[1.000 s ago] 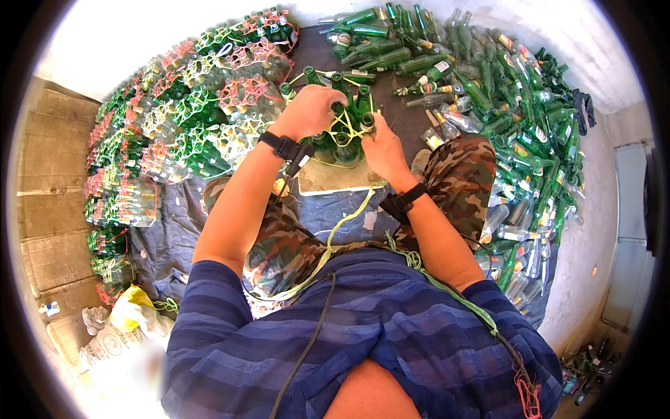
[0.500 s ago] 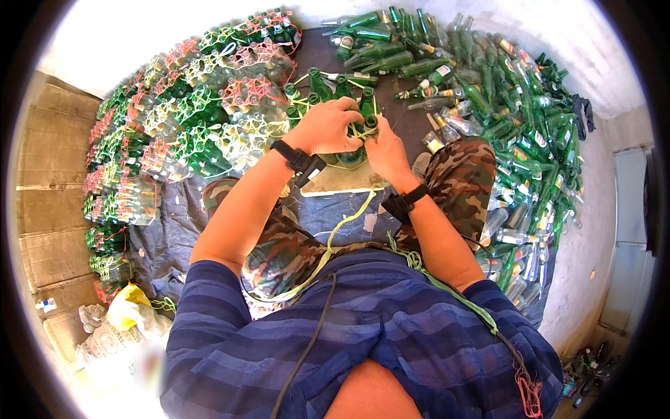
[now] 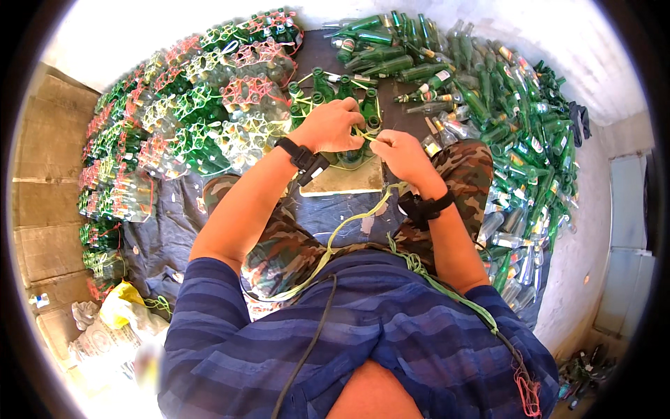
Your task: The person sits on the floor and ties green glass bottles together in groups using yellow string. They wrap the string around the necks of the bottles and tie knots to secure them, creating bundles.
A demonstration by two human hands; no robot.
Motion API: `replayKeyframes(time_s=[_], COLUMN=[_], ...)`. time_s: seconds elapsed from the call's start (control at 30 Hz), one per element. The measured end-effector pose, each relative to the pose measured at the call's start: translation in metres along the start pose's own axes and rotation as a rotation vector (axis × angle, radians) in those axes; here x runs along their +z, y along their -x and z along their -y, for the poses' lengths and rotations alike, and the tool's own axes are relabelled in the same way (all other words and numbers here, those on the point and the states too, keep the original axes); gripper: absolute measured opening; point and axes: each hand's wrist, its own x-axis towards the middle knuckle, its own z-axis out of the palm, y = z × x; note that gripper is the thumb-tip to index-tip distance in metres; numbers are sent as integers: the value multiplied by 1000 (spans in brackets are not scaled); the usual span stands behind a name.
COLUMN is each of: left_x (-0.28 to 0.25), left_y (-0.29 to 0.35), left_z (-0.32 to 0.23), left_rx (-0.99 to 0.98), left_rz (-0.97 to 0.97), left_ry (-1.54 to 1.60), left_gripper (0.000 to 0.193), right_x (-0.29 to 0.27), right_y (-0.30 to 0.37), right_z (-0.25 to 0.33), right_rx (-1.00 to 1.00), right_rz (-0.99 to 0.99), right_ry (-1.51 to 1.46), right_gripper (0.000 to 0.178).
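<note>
A cluster of green glass bottles [image 3: 322, 85] stands upright in front of me, with yellow-green cord around it. My left hand [image 3: 329, 128] is over the near bottles, its thumb and fingers closed on the yellow-green cord [image 3: 364, 135] beside the bottle necks. Just to the right, my right hand [image 3: 406, 158] pinches the same cord, and a short length stretches between the two hands. A long tail of cord [image 3: 342, 227] runs down across my lap. Beneath the near bottles lies a pale board [image 3: 342, 184]; my left hand hides some of the necks.
Bottle bundles tied with red and yellow cord [image 3: 202, 105] are stacked at the left. Loose green and clear bottles [image 3: 488, 91] form a large heap along the right. A dark cloth [image 3: 174, 223] covers the floor. Near the lower left are a yellow bag [image 3: 124, 302] and cardboard [image 3: 52, 181].
My right hand has moved right and slightly toward me, away from the bottle necks, drawing the cord out. The left hand stays nearly in place over the bottles.
</note>
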Motion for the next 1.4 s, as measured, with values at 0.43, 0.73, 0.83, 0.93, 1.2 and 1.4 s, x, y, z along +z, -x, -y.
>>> replayKeyframes(time_s=[0.43, 0.73, 0.83, 0.93, 1.2, 1.4], left_x=[0, 2, 1, 4, 8, 6], left_y=[-1, -6, -6, -5, -5, -3], left_z=[0, 2, 1, 0, 3, -1], left_rx=[10, -14, -27, -33, -38, -60], left_rz=[-8, -23, -27, -52, -80, -67], left_ry=[15, 31, 71, 83, 160, 186], left_gripper=[35, 32, 35, 37, 35, 30], right_x=[17, 25, 25, 15, -2, -10], right_y=[-26, -35, -31, -30, -31, -34], right_z=[13, 2, 8, 12, 7, 2], right_rx=[-297, -116, -112, -103, -22, 31], right_rz=[-8, -34, -35, -13, 109, 173], right_ry=[-552, -862, -714, -592, -635, -780], right_gripper=[21, 34, 34, 34, 34, 33])
